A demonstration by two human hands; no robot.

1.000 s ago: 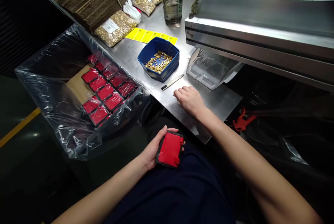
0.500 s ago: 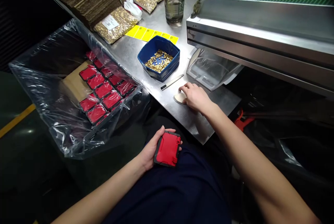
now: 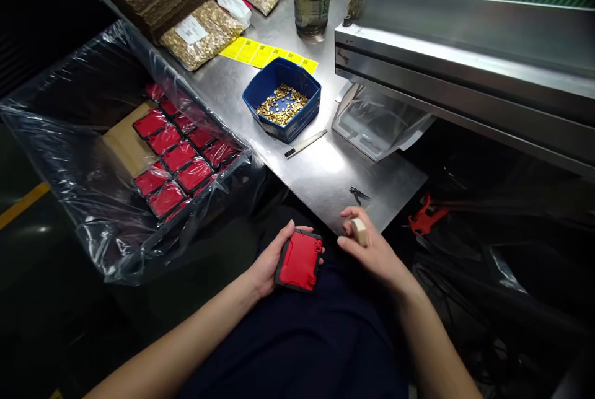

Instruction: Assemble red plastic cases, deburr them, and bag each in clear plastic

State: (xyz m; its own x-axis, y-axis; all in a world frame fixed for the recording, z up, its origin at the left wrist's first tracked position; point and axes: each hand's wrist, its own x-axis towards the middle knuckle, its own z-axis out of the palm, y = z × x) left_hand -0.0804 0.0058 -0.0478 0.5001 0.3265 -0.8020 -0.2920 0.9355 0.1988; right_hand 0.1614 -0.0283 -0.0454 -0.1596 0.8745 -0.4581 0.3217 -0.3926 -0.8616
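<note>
Left hand (image 3: pixel 268 267): holding red case (image 3: pixel 298 260). Right hand (image 3: pixel 377 258): gripping pale pad (image 3: pixel 359 232). Handling step, seemingly; next move calls for steadiness.

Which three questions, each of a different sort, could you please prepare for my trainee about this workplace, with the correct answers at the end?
1. Multiple choice: what does the left hand hold?
A) a glass jug
B) a red-and-black case
C) a strip of yellow labels

2. True or false: the right hand holds a small pale object.

3. Fill the gap: the blue bin on the metal table contains many small ____-coloured pieces.

Key: 1. B; 2. True; 3. gold
</note>
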